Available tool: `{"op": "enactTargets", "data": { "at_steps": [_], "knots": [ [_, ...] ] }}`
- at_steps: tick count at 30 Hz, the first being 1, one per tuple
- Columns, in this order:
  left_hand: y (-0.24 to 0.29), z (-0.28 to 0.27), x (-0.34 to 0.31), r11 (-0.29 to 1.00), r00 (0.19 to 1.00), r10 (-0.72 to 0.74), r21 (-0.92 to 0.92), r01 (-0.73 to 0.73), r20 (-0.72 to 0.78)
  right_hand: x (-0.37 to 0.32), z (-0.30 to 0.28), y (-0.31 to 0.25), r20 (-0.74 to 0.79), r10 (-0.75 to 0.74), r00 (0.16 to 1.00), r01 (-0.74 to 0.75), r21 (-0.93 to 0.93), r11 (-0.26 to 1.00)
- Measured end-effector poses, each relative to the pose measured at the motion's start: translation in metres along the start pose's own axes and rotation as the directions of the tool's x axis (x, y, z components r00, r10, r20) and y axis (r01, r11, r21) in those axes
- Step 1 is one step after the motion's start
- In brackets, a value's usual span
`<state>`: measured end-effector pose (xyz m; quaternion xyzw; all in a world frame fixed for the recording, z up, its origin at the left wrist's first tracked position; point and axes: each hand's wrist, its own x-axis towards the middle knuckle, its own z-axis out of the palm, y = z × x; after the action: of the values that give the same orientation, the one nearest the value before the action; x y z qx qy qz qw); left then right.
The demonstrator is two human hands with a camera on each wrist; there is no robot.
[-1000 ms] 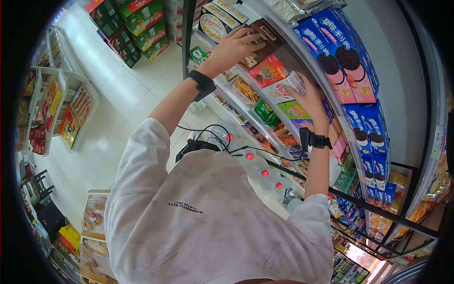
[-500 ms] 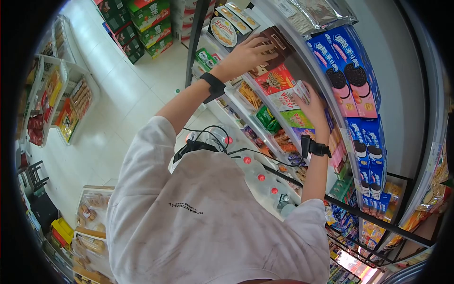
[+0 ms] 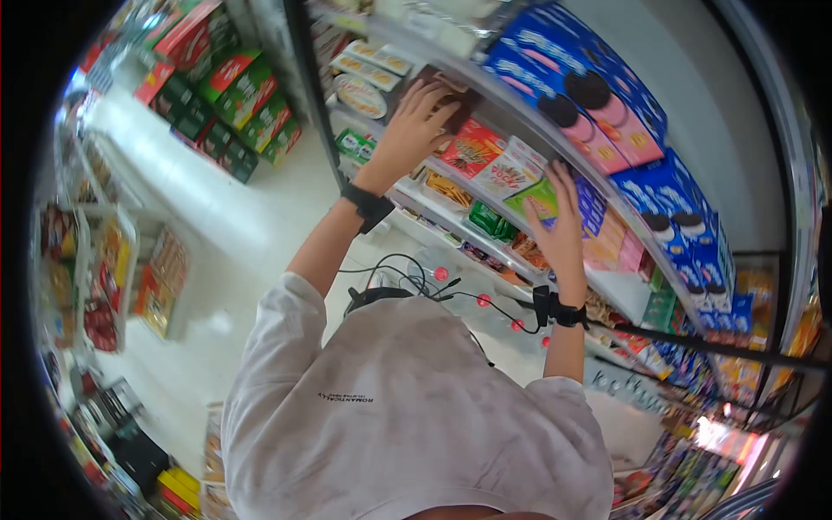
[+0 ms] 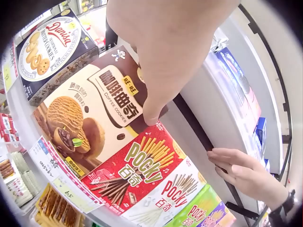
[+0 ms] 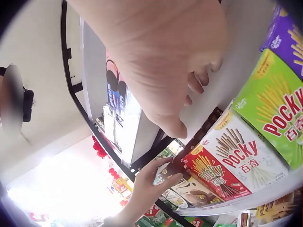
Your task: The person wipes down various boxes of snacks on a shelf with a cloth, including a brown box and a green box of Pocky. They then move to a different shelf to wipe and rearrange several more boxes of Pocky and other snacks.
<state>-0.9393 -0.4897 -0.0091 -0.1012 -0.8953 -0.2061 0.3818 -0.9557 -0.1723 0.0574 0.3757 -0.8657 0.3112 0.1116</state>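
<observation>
In the head view my left hand lies over a brown coffee cookie box, fingers spread. The left wrist view shows its thumb against the front of that box; the hand hides its upper right part. Beside it stand a red Pocky box, a white one and a green one. My right hand is near the green box, fingers extended and holding nothing. In the right wrist view it hangs above the white Pocky box.
Blue and pink Oreo boxes fill the shelf to the right. Danisa cookie boxes stand left of the brown box. Snack packs line the lower shelf. Stacked cartons and snack racks stand at the left.
My right hand has let go of the white Pocky box, which now sits in the row, and has moved away from it. My left hand stays at the brown box.
</observation>
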Motion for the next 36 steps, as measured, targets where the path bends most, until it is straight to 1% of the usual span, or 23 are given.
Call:
{"op": "enactTargets", "data": {
  "at_steps": [1, 3, 6, 7, 8, 9, 11, 13, 15, 17, 20, 22, 23, 24, 27, 30, 33, 36],
  "knots": [
    [0.004, -0.003, 0.004, 0.999, 1.0, 0.025, -0.03, -0.025, 0.006, -0.011, -0.003, -0.001, -0.022, 0.019, 1.0, -0.019, 0.01, 1.0],
    [0.015, -0.006, 0.008, 0.999, 1.0, 0.022, -0.043, -0.021, 0.016, -0.038, -0.009, -0.002, -0.076, 0.071, 0.995, -0.069, 0.029, 0.997],
    [0.045, -0.004, 0.011, 0.994, 1.0, 0.03, -0.105, -0.031, -0.006, -0.076, -0.03, -0.006, -0.144, 0.213, 0.966, -0.198, 0.112, 0.974],
    [0.057, 0.0, 0.012, 0.988, 0.998, 0.054, -0.144, -0.048, 0.033, -0.088, -0.036, -0.007, -0.159, 0.257, 0.953, -0.235, 0.142, 0.961],
    [0.068, 0.004, 0.012, 0.982, 0.995, 0.074, -0.179, -0.06, 0.072, -0.1, -0.044, -0.005, -0.204, 0.243, 0.948, -0.213, 0.16, 0.964],
    [0.079, 0.006, 0.014, 0.976, 0.99, 0.092, -0.208, -0.067, 0.109, -0.113, -0.048, -0.002, -0.234, 0.284, 0.93, -0.251, 0.163, 0.954],
    [0.105, 0.015, 0.021, 0.969, 0.971, 0.173, -0.204, -0.137, 0.168, -0.139, -0.054, 0.003, -0.281, 0.355, 0.892, -0.317, 0.172, 0.933],
    [0.122, 0.031, 0.021, 0.962, 0.952, 0.228, -0.196, -0.188, 0.204, -0.159, -0.064, 0.006, -0.328, 0.392, 0.859, -0.344, 0.197, 0.918],
    [0.13, 0.04, 0.025, 0.963, 0.941, 0.237, -0.185, -0.195, 0.241, -0.181, -0.071, 0.007, -0.353, 0.444, 0.823, -0.397, 0.201, 0.896],
    [0.136, 0.048, 0.031, 0.968, 0.934, 0.235, -0.156, -0.198, 0.269, -0.201, -0.077, 0.008, -0.412, 0.478, 0.776, -0.42, 0.228, 0.878],
    [0.12, 0.062, 0.044, 0.949, 0.873, 0.308, -0.187, -0.254, 0.378, -0.234, -0.084, 0.016, -0.462, 0.514, 0.723, -0.448, 0.252, 0.858],
    [0.117, 0.066, 0.058, 0.961, 0.845, 0.269, -0.182, -0.206, 0.462, -0.251, -0.088, 0.022, -0.472, 0.54, 0.697, -0.476, 0.26, 0.84],
    [0.115, 0.068, 0.065, 0.968, 0.832, 0.245, -0.174, -0.182, 0.498, -0.257, -0.09, 0.024, -0.473, 0.541, 0.696, -0.481, 0.253, 0.84],
    [0.112, 0.07, 0.068, 0.975, 0.82, 0.224, -0.119, -0.19, 0.527, -0.263, -0.093, 0.025, -0.477, 0.539, 0.694, -0.484, 0.246, 0.84],
    [0.1, 0.069, 0.08, 0.981, 0.746, 0.191, -0.103, -0.162, 0.638, -0.274, -0.101, 0.028, -0.469, 0.55, 0.691, -0.485, 0.263, 0.834],
    [0.08, 0.082, 0.095, 0.97, 0.653, 0.244, -0.185, -0.16, 0.716, -0.283, -0.104, 0.038, -0.454, 0.554, 0.698, -0.483, 0.273, 0.832],
    [0.078, 0.088, 0.103, 0.973, 0.572, 0.219, -0.22, -0.069, 0.791, -0.286, -0.103, 0.041, -0.449, 0.552, 0.703, -0.476, 0.279, 0.834],
    [0.088, 0.082, 0.107, 0.972, 0.577, 0.203, -0.233, -0.021, 0.791, -0.287, -0.1, 0.044, -0.459, 0.543, 0.703, -0.459, 0.29, 0.84]
  ]
}}
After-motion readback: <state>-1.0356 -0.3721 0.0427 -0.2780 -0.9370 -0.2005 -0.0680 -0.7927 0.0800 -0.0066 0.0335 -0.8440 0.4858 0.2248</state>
